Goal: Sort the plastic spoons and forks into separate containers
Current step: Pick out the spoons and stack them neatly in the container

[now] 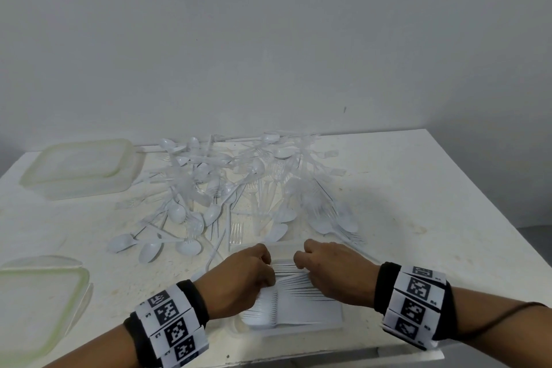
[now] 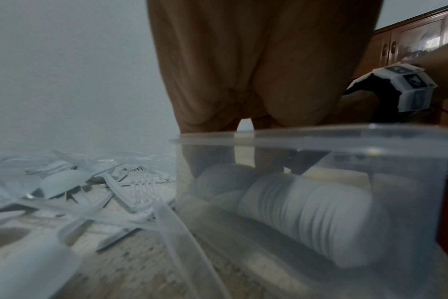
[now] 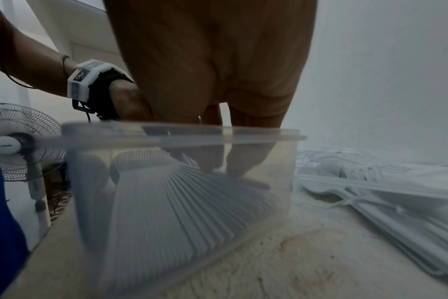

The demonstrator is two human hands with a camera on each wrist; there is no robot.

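Both hands, left (image 1: 243, 273) and right (image 1: 330, 266), curl their fingers onto the stacked spoons (image 1: 286, 299) inside the clear container (image 3: 289, 161); light, slippery, springy plastic, best pinched by the bunched handles.

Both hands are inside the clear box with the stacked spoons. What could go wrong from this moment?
1. The stacked spoons fan out at the handles; under the left hand and right hand the stack may slip apart.
2. The clear container stands near the table edge; a push could slide it off.
3. In the mixed pile, white forks and spoons look alike, so mis-sorting is possible.
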